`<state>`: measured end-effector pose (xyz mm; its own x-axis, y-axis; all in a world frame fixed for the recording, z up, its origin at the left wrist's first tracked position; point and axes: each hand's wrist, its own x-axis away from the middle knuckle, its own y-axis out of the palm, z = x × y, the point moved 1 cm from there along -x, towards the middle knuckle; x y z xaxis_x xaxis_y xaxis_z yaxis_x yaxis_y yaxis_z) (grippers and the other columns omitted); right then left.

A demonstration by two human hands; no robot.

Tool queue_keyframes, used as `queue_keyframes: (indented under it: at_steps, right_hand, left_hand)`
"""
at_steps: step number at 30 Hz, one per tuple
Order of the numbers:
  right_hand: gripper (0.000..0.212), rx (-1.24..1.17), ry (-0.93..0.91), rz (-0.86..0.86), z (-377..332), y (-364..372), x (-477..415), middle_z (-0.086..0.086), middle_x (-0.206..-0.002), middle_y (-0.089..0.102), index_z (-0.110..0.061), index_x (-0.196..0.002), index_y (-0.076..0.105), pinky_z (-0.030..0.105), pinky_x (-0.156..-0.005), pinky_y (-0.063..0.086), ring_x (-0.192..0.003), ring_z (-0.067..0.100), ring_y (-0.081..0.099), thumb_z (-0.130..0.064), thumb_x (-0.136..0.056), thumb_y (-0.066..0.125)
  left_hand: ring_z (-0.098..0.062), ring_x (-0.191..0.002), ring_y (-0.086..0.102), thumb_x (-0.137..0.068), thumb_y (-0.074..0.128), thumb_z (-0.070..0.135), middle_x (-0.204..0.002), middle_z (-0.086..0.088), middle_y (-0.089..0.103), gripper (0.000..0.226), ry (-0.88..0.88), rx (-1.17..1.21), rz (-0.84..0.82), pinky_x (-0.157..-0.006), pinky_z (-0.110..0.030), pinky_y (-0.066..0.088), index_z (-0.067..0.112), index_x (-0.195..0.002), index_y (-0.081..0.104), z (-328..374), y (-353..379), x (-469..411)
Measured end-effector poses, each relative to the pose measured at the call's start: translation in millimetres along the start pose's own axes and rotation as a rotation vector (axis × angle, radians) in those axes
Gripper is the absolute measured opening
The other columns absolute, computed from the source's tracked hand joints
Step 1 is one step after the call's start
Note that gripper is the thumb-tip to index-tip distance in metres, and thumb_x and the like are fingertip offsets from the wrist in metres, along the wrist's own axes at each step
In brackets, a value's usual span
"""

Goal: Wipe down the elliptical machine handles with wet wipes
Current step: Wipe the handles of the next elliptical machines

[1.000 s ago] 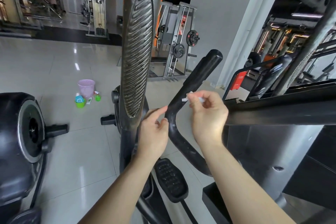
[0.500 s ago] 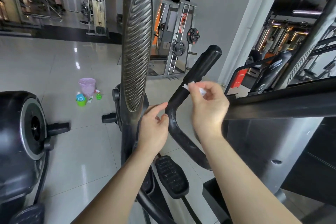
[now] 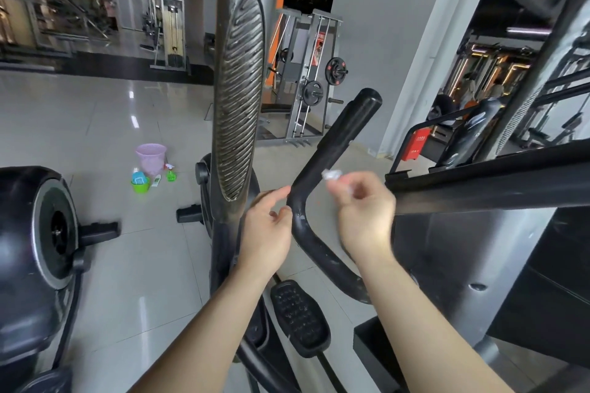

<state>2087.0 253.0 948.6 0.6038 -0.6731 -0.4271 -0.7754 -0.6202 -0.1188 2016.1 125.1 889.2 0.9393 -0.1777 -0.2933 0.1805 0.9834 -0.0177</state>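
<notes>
The right hand (image 3: 364,210) was closed on a small crumpled wet wipe (image 3: 332,175), pinching it between the thumb and the fingertips. The white wad stuck out above those fingertips on the side toward the other hand. The hand was blurred, so how each finger lay could not be made out.

The wipe sat right at the near edge of the black handle (image 3: 338,134), just above the handle's bend. Whether it touched the bar could not be told. From the pinch, the handle's straight upper part rose up and away to its rounded end. Its lower part curved down between the two wrists.

The left hand (image 3: 268,226) was on the other side of the bend, level with it and slightly lower than the wipe. Its fingers were loose and held nothing. The index finger reached toward the bend, and the thumb tip lay against or just beside the bar.

Just beyond the left hand stood a silver upright with a ribbed grip panel (image 3: 239,89). A black studded pedal (image 3: 300,319) lay below both hands, between the forearms. Well off past the left hand, a pink basket (image 3: 150,156) and a green tub (image 3: 140,185) stood together on the tiled floor (image 3: 127,265).
</notes>
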Motion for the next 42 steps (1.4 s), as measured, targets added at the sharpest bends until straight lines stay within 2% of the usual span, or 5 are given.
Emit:
queue_keyframes:
  at_steps: [5,12,22,29,42]
  right_hand:
    - [0.012,-0.127,-0.169,0.167,-9.9,18.2,-7.5,-0.006,-0.088,0.070,-0.025,-0.092,0.066,0.033,-0.081,0.057,-0.084,0.024,0.069,-0.015,-0.095,0.073]
    - [0.015,0.102,-0.123,-0.021,23.6,26.5,7.4,-0.005,-0.086,0.071,-0.020,-0.088,0.070,0.021,-0.079,0.053,-0.082,0.011,0.067,-0.006,-0.094,0.072]
    - [0.016,-0.061,-0.195,0.124,-17.2,20.0,0.4,0.001,-0.090,0.068,-0.025,-0.085,0.066,0.012,-0.076,0.045,-0.081,0.009,0.062,-0.016,-0.091,0.078]
    - [0.013,0.124,0.025,-0.198,18.9,26.1,15.5,-0.003,-0.077,0.072,-0.021,-0.078,0.073,0.016,-0.066,0.048,-0.069,0.006,0.064,-0.017,-0.090,0.078]
    - [0.012,-0.055,-0.201,0.207,-9.6,23.3,-7.2,-0.001,-0.103,0.065,-0.034,-0.094,0.063,0.037,-0.088,0.056,-0.089,0.017,0.063,-0.024,-0.099,0.068]
  left_hand:
    - [-0.006,-0.086,0.067,-0.100,0.056,0.010,-0.120,0.017,0.066,0.041,-0.011,-0.041,0.016,-0.080,-0.012,0.052,0.030,-0.135,0.065,3.1,1.6,2.1]
    - [-0.005,-0.048,0.046,-0.099,0.056,0.010,-0.083,0.000,0.066,0.043,-0.034,-0.020,-0.004,-0.050,-0.019,0.042,0.032,-0.134,0.064,0.0,2.7,1.3]
    - [-0.020,-0.081,0.067,-0.099,0.056,0.011,-0.097,0.019,0.064,0.040,-0.037,-0.046,0.002,-0.072,-0.020,0.055,0.030,-0.134,0.065,7.5,0.9,2.1]
    - [-0.004,-0.048,0.047,-0.096,0.057,0.010,-0.087,0.002,0.067,0.041,-0.029,-0.059,-0.002,-0.054,-0.022,0.041,0.029,-0.131,0.067,1.8,0.7,1.1]
    - [-0.015,-0.054,0.051,-0.097,0.057,0.015,-0.079,-0.013,0.068,0.037,-0.065,-0.037,-0.004,-0.063,-0.041,0.055,0.039,-0.124,0.068,-2.7,3.2,-1.5]
